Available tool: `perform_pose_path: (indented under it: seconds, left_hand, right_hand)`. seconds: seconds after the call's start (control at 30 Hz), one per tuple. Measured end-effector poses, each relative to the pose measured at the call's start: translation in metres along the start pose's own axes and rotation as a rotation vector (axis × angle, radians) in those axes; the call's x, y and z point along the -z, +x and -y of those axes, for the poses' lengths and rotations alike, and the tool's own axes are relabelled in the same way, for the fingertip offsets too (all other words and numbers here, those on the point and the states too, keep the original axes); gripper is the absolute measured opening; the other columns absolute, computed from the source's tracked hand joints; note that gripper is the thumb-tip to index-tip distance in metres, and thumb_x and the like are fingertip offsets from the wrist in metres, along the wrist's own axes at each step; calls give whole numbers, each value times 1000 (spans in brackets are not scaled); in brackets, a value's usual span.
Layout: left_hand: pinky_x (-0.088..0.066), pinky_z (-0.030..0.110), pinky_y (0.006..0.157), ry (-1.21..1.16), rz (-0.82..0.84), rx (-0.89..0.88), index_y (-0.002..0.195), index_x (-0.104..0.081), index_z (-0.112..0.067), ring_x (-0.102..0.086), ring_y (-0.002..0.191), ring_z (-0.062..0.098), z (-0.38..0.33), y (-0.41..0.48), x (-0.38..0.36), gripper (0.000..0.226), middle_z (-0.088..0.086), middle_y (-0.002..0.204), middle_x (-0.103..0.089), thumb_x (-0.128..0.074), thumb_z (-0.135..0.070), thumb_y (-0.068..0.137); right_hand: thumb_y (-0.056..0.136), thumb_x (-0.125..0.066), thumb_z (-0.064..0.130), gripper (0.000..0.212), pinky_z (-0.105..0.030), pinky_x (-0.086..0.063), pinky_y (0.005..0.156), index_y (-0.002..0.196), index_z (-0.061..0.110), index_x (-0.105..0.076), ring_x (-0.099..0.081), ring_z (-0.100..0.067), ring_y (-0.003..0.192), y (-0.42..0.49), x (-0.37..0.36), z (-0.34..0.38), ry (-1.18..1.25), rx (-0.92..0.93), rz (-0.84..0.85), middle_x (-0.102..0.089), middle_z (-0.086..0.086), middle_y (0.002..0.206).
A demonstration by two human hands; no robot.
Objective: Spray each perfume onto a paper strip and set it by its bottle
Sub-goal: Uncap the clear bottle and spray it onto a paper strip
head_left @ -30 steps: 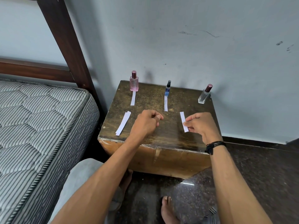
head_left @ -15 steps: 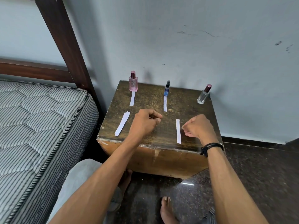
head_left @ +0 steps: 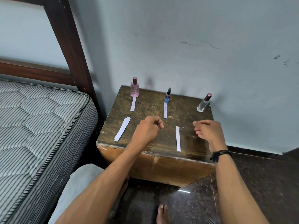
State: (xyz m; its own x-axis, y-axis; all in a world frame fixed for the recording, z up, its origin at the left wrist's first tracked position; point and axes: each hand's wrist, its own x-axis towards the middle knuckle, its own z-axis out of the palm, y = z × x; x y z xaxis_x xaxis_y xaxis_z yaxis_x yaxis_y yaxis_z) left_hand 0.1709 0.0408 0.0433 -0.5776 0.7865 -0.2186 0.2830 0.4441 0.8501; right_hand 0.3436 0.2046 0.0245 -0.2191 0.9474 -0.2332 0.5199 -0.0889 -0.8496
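Three perfume bottles stand along the back of a worn wooden stand (head_left: 191, 157): a pink bottle (head_left: 134, 87), a small blue bottle (head_left: 168, 96) and a clear bottle (head_left: 204, 103). One paper strip (head_left: 133, 104) lies in front of the pink bottle, another strip (head_left: 165, 110) in front of the blue one. A loose strip (head_left: 178, 138) lies flat near the front edge, between my hands. My left hand (head_left: 148, 130) hovers over the stand with fingers curled, holding nothing. My right hand (head_left: 207, 130) is right of that strip, fingers loosely bent and empty.
A small stack of spare strips (head_left: 122, 131) lies at the stand's front left. A striped mattress (head_left: 37, 126) and dark bed frame (head_left: 71, 46) are close on the left. The wall is right behind the bottles. My bare foot (head_left: 162, 214) rests on the dark floor below.
My right hand let go of the strip it was pinching; the strip now lies flat near the front edge. That hand then moved right and relaxed. My left hand barely moved.
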Motion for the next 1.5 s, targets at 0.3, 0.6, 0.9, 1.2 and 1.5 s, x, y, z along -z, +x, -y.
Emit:
perform_pose_path:
  seconds: [0.3,0.6,0.9,1.2,1.5]
  left_hand:
    - [-38,29,59,48,-48,-19,84,-63,-31,-59,82,19,5,8,0,42,-1,98,-68,-38,0,96]
    - [-50,32,88,109,10,-56,72,-66,-33,-61,105,19,6,13,-3,48,0,116,-63,-48,6,94]
    - [-45,27,80,97,20,-52,85,-72,-28,-61,97,13,4,11,-2,25,-5,106,-66,-61,-9,96]
    - [-49,28,87,90,34,-55,88,-71,-29,-61,97,11,1,9,-4,22,-8,100,-66,-62,-11,97]
    - [-51,31,92,90,46,-67,90,-72,-29,-63,103,14,-3,9,-13,18,-5,104,-69,-63,-14,97]
  right_hand:
    - [81,-86,34,67,-48,-54,103,137,16,-55,-64,-22,110,61,-6,0,132,40,-140,-62,-4,126]
    - [75,-85,50,77,-55,-56,97,137,19,-51,-62,-32,116,114,-17,6,25,56,-225,-47,-9,138]
    - [84,-80,44,45,-49,-55,93,114,14,-66,-66,-29,101,107,-21,10,-67,127,-234,-69,-5,112]
    - [91,-77,37,34,-39,-48,86,112,12,-68,-65,-30,104,101,-21,11,-84,153,-251,-71,-8,115]
    - [90,-78,37,29,-38,-49,84,106,15,-71,-67,-27,101,77,-23,5,7,170,-244,-73,-5,108]
